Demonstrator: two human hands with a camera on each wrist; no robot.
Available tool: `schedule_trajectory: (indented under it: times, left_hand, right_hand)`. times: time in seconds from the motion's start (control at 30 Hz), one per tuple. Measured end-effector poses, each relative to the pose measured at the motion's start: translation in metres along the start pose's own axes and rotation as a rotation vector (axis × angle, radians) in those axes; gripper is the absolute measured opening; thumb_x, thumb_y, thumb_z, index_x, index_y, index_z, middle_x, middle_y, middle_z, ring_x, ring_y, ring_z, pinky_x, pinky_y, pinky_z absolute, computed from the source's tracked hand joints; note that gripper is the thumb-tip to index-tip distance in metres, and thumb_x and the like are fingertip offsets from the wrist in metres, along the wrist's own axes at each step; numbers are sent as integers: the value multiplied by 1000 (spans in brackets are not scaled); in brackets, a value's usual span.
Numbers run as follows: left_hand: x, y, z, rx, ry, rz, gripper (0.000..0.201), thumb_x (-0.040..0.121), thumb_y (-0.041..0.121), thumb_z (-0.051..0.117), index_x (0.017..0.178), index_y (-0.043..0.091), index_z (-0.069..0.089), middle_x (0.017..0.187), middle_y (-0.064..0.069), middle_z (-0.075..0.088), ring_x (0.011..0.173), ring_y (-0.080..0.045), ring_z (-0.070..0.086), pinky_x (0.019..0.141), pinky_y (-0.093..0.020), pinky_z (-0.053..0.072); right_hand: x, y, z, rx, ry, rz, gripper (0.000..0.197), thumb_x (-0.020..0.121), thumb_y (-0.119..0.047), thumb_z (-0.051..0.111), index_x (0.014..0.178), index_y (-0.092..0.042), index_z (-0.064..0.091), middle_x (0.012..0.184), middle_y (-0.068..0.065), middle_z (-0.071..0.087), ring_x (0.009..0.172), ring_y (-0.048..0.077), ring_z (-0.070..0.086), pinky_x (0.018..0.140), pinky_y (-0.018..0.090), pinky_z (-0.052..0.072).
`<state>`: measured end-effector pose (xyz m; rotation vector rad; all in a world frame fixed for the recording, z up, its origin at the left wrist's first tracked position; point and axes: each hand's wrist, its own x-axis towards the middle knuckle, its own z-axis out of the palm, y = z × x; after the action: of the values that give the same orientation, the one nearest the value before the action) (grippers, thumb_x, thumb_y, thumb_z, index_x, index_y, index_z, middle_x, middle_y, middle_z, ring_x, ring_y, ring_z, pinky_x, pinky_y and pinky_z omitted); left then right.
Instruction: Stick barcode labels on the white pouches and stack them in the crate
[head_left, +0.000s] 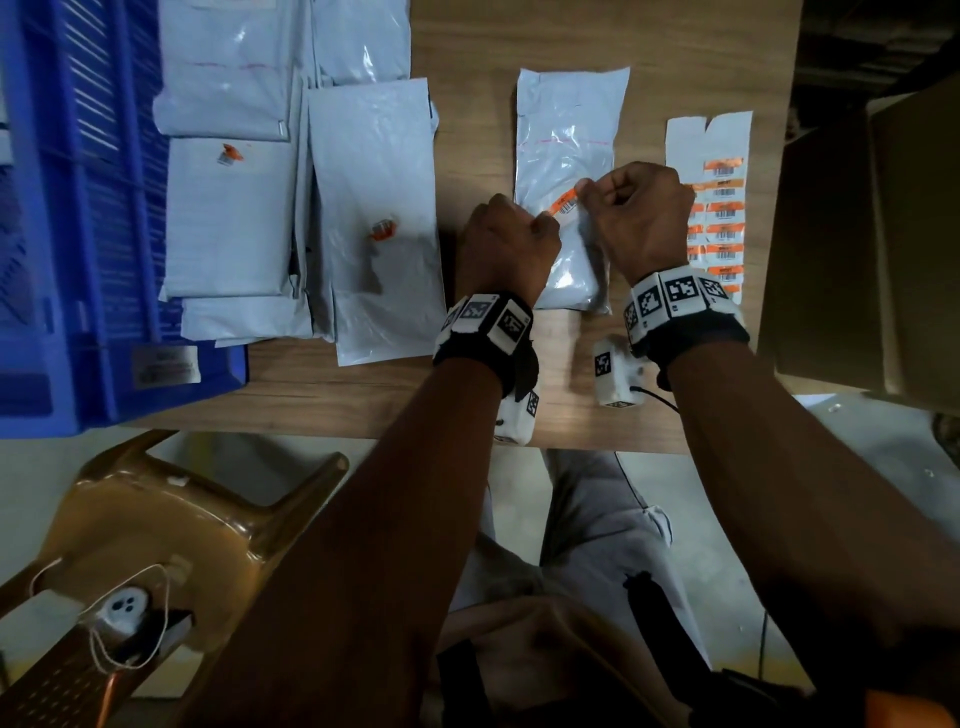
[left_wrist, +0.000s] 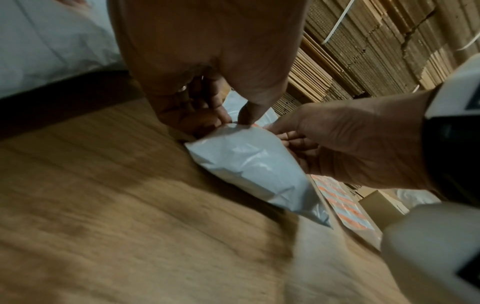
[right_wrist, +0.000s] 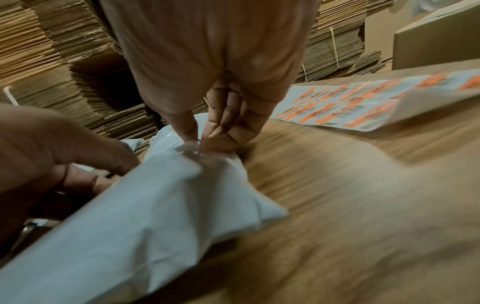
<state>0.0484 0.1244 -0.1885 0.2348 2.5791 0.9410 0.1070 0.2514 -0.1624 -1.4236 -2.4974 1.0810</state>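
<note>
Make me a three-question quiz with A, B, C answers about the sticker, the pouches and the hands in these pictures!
1. Where does the sheet of labels lie?
A. right of the white pouch being labelled
B. inside the crate
C. on the stool

2. What colour is the crate?
A. red
B. blue
C. green

3. What are the hands doing?
A. resting flat on the table
B. lifting the crate
C. both pinching one barcode label over the pouch

Answers: 1 A, the head view shows the sheet just right of the pouch. 2 B, its slatted walls are blue. 3 C, left hand and right hand each hold an end.
</note>
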Motion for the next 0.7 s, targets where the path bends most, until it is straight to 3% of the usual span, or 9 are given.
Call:
schedule_trajectory:
  times: [0.13, 0.23, 0.37, 0.53, 0.7]
  left_hand:
    - [0, 4, -2, 46, -49, -8, 35, 93, 44, 57, 92, 10, 66, 94, -3, 68, 86, -22, 60, 76, -33, 45]
    - [1, 3, -2, 47, -19, 21, 38, 94, 45, 59, 97, 8, 67, 102, -6, 69, 101, -24, 63, 85, -34, 43]
    - [3, 4, -4, 65, -50, 29, 37, 95, 40, 55, 99, 5, 67, 103, -10, 70, 100, -27, 64, 84, -36, 45]
    - [3, 2, -2, 91, -54, 32, 43, 96, 48, 54, 97, 7, 67, 101, -9, 69, 99, -26, 63, 84, -36, 45]
    - [3, 9, -5, 123, -48, -4, 38, 95, 39, 52, 104, 5, 67, 108, -11, 69, 104, -29, 64, 83, -38, 49]
  right_hand:
    - [-4, 0, -4, 11, -6, -6, 21, 91, -38, 66, 87, -20, 75, 76, -13, 67, 69, 1, 63, 76, 17, 54]
    - [-5, 0, -6, 7, -23, -19, 15, 89, -35, 68, 88, -21, 74, 77, -14, 68, 66, -3, 61, 65, 3, 45]
    - [-6, 1, -8, 6, -33, -19, 16, 87, -25, 66, 94, -17, 77, 84, -7, 72, 73, 3, 65, 72, 13, 52]
    - [-1, -3, -5, 1, -31, -10, 23, 87, -44, 72, 85, -21, 75, 76, -10, 69, 63, -1, 62, 61, 4, 43]
    - [-1, -5, -3, -69, -5, -23, 24, 88, -41, 68, 83, -20, 76, 78, -4, 72, 78, 12, 69, 79, 24, 54]
